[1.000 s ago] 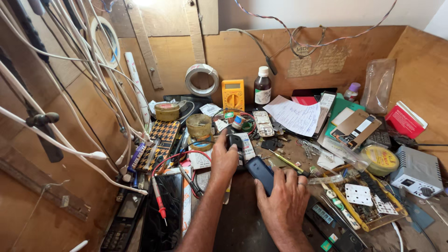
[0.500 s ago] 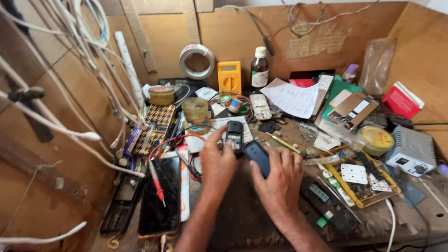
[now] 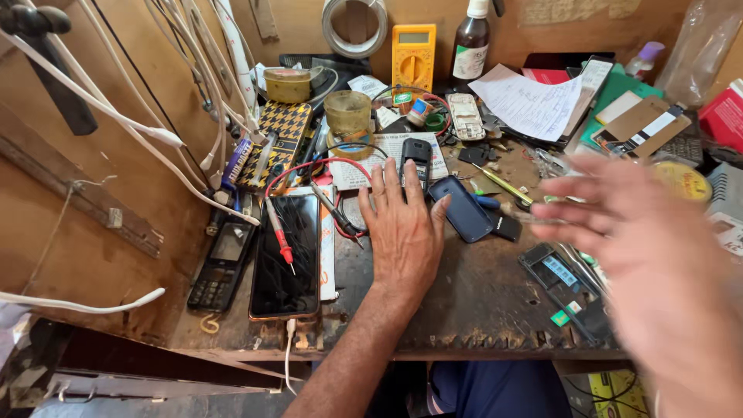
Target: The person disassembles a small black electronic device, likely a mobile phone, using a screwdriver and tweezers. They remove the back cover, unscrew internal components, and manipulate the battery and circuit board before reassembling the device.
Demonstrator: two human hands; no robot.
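My left hand [image 3: 401, 232] lies flat, palm down, fingers spread, on the dark worn bench. Its fingertips reach a small black handset [image 3: 416, 157], and its thumb is just beside a blue phone back cover [image 3: 461, 207]. My right hand [image 3: 646, 255] is raised above the bench at the right, open and blurred by motion, holding nothing. It hides part of an opened phone body [image 3: 559, 279] below it. A large black smartphone [image 3: 286, 254] with a red probe [image 3: 277, 229] across it lies left of my left hand.
A yellow multimeter [image 3: 413, 53], a brown bottle [image 3: 470, 42] and a tape roll [image 3: 354, 23] stand at the back. Papers [image 3: 530, 101], cards and phone parts crowd the right. White cables [image 3: 116, 116] hang at the left above an old keypad phone [image 3: 222, 263].
My right hand let go of the blue phone cover and rose to the right. My left hand flattened on the bench. The camera moved closer and lower.
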